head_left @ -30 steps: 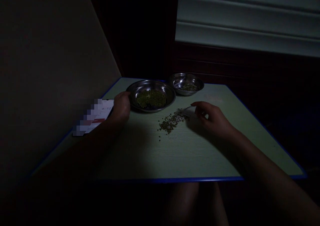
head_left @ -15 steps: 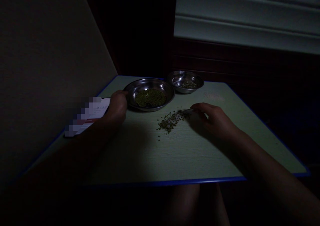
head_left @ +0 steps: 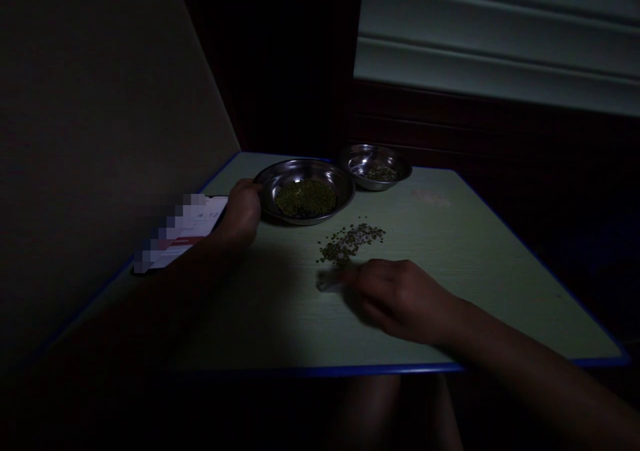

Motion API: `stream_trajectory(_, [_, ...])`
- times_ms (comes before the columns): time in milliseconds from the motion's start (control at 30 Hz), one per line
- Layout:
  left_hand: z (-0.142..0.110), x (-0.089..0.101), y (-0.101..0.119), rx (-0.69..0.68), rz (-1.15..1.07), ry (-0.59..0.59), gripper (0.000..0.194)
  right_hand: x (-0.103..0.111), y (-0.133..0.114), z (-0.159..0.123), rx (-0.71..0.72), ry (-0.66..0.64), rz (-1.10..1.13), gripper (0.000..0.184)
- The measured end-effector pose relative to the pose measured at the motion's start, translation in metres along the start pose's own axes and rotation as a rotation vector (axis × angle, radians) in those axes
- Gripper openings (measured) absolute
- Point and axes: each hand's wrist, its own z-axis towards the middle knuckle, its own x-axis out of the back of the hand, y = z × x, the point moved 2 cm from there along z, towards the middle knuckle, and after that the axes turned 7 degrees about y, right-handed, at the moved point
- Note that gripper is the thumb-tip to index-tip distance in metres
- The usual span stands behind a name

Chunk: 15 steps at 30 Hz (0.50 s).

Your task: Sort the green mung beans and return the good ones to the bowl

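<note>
My left hand [head_left: 243, 212] is closed on the near-left rim of a wide steel bowl [head_left: 345, 201], which holds a heap of small green beans [head_left: 306, 199]. Low over the table, my right hand [head_left: 400, 298] pinches a small, flat, pale piece [head_left: 329, 280], blurred so that its kind does not show. Just beyond that piece lies a loose patch of green beans [head_left: 350, 242] mixed with paler bits, spread on the tabletop. A smaller steel bowl [head_left: 377, 184] behind and to the right has some pale greenish bits inside.
The pale green table [head_left: 500, 264] has a blue edge. A phone-like device [head_left: 187, 238], partly pixelated, lies at the left beside my forearm. A faint whitish mark [head_left: 430, 196] shows at the back right. A wall [head_left: 100, 84] rises along the left side; the room is dark.
My right hand has moved toward me and left with the flat piece, from the far right end of the scattered beans to their near side. My left hand stays at the bowl.
</note>
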Motion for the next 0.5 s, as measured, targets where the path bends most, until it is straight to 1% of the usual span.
stream_trajectory(100, [-0.002, -0.001, 0.002, -0.002, 0.013, -0.038, 0.008, 0.0, 0.01, 0.0, -0.106, 0.022, -0.021, 0.035])
stream_trajectory(200, [-0.004, -0.002, 0.004, 0.018, -0.007, -0.031, 0.009, 0.002, 0.025, 0.0, -0.278, 0.061, 0.017, 0.038])
stream_trajectory(267, [-0.005, -0.002, 0.004, 0.026, -0.031, -0.021, 0.01, 0.004, 0.034, 0.0, -0.361, 0.098, 0.02, 0.039])
stream_trajectory(500, [-0.002, -0.001, -0.001, 0.012, 0.02, -0.022, 0.013, 0.011, 0.065, -0.004, -0.515, 0.222, -0.04, 0.04])
